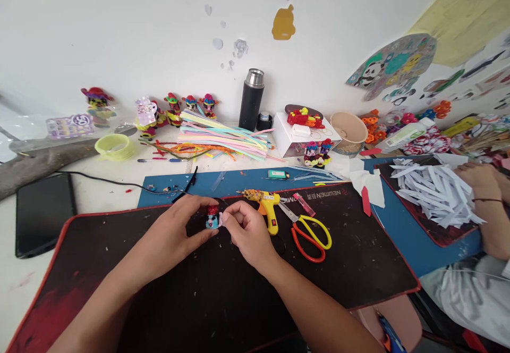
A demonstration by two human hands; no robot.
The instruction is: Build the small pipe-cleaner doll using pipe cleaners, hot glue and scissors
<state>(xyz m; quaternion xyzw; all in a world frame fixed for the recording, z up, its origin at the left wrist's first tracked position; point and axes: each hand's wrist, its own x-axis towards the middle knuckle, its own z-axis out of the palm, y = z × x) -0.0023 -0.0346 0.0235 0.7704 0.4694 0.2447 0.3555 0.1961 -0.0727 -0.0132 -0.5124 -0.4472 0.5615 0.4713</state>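
Note:
Over the black mat [179,300], my left hand [183,225] holds a small doll head [212,218] with a red glittery top and a light blue lower part, its thumb below and its fingers above. My right hand [247,229] pinches a small pale pink piece [221,219] at the doll head's right side. Just beyond my right hand lies a yellow glue gun [271,212]. Scissors [308,236] with one red and one yellow handle lie to its right.
Behind the mat are pastel strips [227,135], a black thermos [252,100], a white box [290,143] and small dolls [173,109]. At left lies a black tablet [45,215]. A person's arm [488,199] rests by white paper strips [434,191] at right.

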